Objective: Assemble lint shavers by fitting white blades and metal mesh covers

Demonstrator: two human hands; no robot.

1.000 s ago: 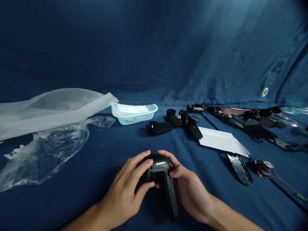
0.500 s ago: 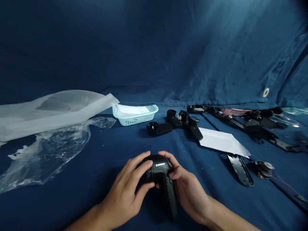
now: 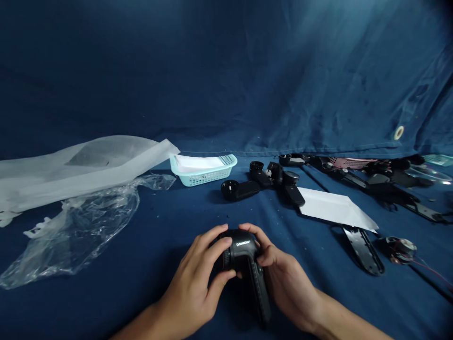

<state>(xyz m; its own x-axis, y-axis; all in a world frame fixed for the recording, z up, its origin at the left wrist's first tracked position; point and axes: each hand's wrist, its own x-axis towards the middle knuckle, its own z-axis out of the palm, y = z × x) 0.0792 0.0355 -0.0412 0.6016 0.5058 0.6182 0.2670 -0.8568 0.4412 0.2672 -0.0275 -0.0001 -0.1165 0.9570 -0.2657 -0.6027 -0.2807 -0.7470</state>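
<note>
A black hand-held device (image 3: 247, 269) with a round head, white lettering and a ribbed handle sits low in the middle, over the blue cloth (image 3: 148, 245). My left hand (image 3: 198, 288) wraps its fingers round the head from the left. My right hand (image 3: 286, 283) grips the head and upper handle from the right, fingers curled. Both hands are closed on the device; the handle points toward me between my wrists.
A pale green basket (image 3: 203, 170) with white paper stands behind. Black device parts (image 3: 262, 182) and a white sheet (image 3: 336, 210) lie at centre right, more parts (image 3: 382, 182) at far right. A black shell (image 3: 364, 243) and small motor (image 3: 399, 248) lie right. Clear plastic bags (image 3: 78, 189) fill the left.
The view has shifted slightly, so everything sits a little further right in frame. My hands keep the same grip on the black device.
</note>
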